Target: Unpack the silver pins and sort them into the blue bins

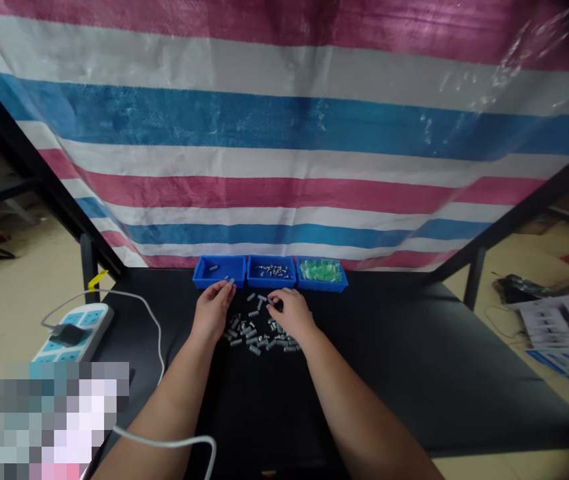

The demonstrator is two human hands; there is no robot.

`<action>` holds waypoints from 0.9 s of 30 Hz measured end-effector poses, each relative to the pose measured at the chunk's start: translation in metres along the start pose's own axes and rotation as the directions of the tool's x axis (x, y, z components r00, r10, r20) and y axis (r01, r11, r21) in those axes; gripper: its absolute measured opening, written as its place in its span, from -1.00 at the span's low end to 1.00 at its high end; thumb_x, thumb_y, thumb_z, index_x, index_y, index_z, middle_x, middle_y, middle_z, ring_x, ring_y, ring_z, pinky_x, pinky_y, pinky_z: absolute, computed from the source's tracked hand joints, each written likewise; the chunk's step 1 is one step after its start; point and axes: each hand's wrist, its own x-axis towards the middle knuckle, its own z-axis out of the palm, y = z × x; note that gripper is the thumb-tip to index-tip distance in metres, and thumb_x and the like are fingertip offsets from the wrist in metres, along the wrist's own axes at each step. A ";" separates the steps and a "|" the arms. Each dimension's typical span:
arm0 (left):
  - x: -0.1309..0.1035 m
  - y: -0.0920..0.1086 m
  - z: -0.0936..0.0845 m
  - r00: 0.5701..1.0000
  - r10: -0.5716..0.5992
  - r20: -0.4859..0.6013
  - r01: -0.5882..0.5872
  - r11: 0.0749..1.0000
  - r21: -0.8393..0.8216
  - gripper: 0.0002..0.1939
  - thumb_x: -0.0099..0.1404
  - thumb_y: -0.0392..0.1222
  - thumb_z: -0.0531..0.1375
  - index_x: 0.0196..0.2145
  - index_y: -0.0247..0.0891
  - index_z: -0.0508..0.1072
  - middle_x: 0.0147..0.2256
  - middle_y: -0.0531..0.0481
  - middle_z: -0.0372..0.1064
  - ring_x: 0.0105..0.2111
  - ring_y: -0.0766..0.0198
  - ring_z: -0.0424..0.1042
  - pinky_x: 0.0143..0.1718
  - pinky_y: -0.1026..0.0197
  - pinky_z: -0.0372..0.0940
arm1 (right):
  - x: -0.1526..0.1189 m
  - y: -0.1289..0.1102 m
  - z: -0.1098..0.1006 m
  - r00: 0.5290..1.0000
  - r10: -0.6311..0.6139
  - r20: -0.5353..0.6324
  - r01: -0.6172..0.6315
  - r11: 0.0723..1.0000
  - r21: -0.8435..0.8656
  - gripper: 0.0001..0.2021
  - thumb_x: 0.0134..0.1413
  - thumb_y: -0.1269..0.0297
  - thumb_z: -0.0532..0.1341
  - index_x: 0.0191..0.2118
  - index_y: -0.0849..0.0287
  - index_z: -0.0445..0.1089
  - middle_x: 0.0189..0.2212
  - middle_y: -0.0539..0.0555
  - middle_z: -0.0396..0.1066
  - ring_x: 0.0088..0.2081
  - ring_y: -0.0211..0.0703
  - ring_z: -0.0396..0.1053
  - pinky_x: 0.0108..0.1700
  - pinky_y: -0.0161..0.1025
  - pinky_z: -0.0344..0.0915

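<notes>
Two hands over a heap of small grey parts, three blue bins just beyond

Left hand (pixel 213 308) is at the far-left edge of the pile of grey sleeves (pixel 259 333), fingertips pinched together on one grey piece right at the lip of the left blue bin (pixel 219 271) — prob. held up there because that bin has only a couple of the same grey bits in it. Right hand (pixel 289 311) rests on the pile's far-right side, fingers curled in on a small grey piece; can't tell how tight. Pile sits loose on the black table (pixel 414 360), between both hands, so either can pick w/o reaching. Middle bin (pixel 271 271) holds small pale parts, right bin (pixel 322 272) green ones — all three touching in a row at the far edge, under the striped tarp (pixel 284 133). Power strip (pixel 72 330) w/ white cable (pixel 157 340) lies near left
</notes>
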 end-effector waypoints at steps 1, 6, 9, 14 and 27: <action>0.001 0.000 0.000 1.000 0.004 -0.012 -0.004 1.000 -0.020 -0.78 0.01 -0.38 0.46 -0.38 -0.37 0.53 -0.37 0.03 0.50 -0.30 0.37 0.55 -0.02 0.27 0.42 | 0.000 -0.001 0.000 1.000 0.019 0.013 -0.018 0.999 -0.038 -0.82 -0.01 0.36 0.35 -0.22 0.07 0.52 -0.35 0.02 0.49 -0.22 -0.07 0.38 -0.11 -0.15 0.23; 0.002 0.008 0.003 0.998 0.046 -0.035 -0.050 0.993 -0.110 -0.80 0.16 -0.43 0.36 -0.23 -0.34 0.54 -0.22 -0.09 0.57 -0.15 0.30 0.58 0.03 0.28 0.43 | 0.001 -0.004 -0.002 0.996 0.082 0.042 -0.078 0.994 -0.076 -0.77 -0.03 0.36 0.38 -0.19 0.05 0.51 -0.34 -0.02 0.52 -0.22 -0.07 0.40 -0.12 -0.16 0.18; -0.003 0.015 0.007 0.997 0.045 0.069 -0.036 0.992 -0.122 -0.68 0.18 -0.43 0.34 -0.08 -0.32 0.53 0.00 -0.18 0.52 0.05 0.19 0.49 0.10 0.26 0.39 | 0.000 -0.004 -0.002 0.995 0.085 0.047 -0.082 0.995 -0.059 -0.78 -0.02 0.36 0.37 -0.18 0.06 0.50 -0.34 -0.02 0.53 -0.22 -0.09 0.42 -0.12 -0.17 0.18; -0.009 0.018 0.008 0.988 0.035 0.150 -0.024 0.997 -0.074 -0.62 0.15 -0.36 0.38 -0.05 -0.30 0.53 0.04 -0.19 0.49 0.08 0.15 0.47 0.13 0.21 0.37 | 0.000 -0.004 -0.004 0.996 0.080 0.026 -0.079 0.997 -0.027 -0.78 -0.04 0.41 0.33 -0.21 0.08 0.50 -0.36 -0.02 0.53 -0.24 -0.11 0.44 -0.12 -0.18 0.23; -0.029 0.006 0.012 0.847 -0.185 0.498 -0.103 0.862 0.495 -0.63 0.07 -0.18 0.44 -0.14 -0.27 0.59 -0.21 -0.13 0.56 -0.24 0.20 0.53 -0.12 0.20 0.40 | -0.007 -0.025 -0.008 0.996 -0.064 -0.064 0.088 0.860 0.502 -0.89 0.12 0.21 0.26 -0.32 0.12 0.45 -0.42 0.02 0.50 -0.42 -0.19 0.44 -0.32 -0.28 0.38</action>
